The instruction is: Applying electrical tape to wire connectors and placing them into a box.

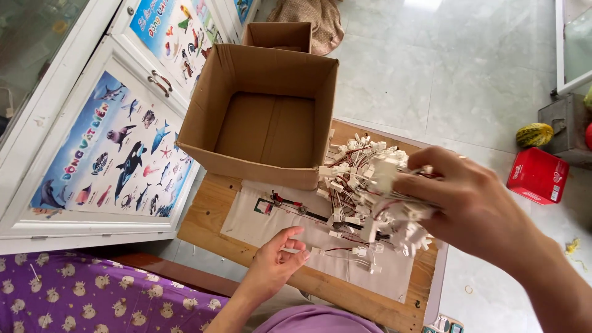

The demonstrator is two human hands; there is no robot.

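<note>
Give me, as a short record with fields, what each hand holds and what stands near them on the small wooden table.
right hand: holds up a bundle of white connectors with red and black wires
left hand: pinches one white connector over a white sheet
table: wooden, low
cardboard box: open, empty, at the table's far edge
second box: smaller, behind the first

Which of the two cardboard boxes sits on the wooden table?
The bigger box, open beside the bundle of connectors. The smaller box stands behind it on the floor.
</note>
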